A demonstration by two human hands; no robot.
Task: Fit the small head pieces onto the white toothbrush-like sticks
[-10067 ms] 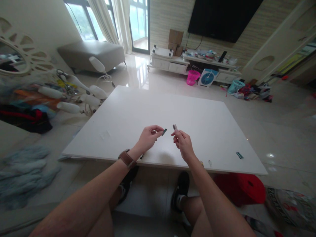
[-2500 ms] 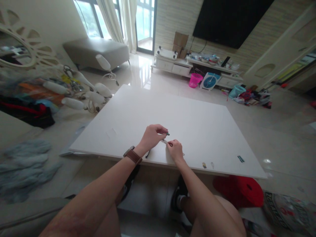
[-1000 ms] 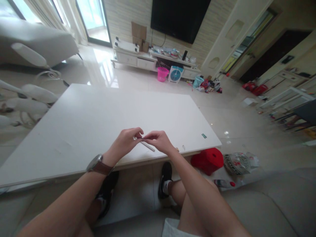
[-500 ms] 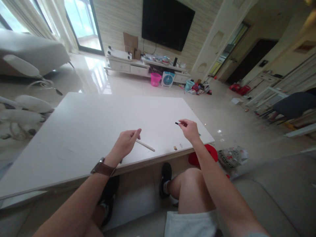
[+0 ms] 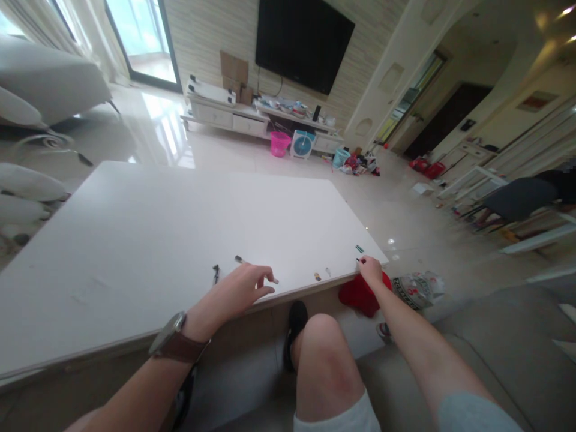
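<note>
The right hand (image 5: 371, 271) has dropped to the table (image 5: 135, 240) corner, fingertips at a tiny dark bit (image 5: 359, 260), grip unclear, while the left hand (image 5: 234, 291) lies slack and open, hiding the stick's (image 5: 242, 261) middle.

A home living room: wall-mounted television (image 5: 302, 41) (above a cluttered low cabinet (image 5: 252, 115)), grey sofa (image 5: 49, 78), glossy tiled floor (image 5: 234, 153).

Ahead of you: black flat-screen TV (image 5: 303, 39) on far wall, brown cardboard boxes (image 5: 234, 69) to its L. Below it, pink plastic basket (image 5: 279, 144) just beside round blue fan (image 5: 299, 144). Red plastic stool (image 5: 360, 295) under white counter's (image 5: 180, 216) R corner, w/ crinkled printed bag (image 5: 418, 287) nr it on floor.
</note>
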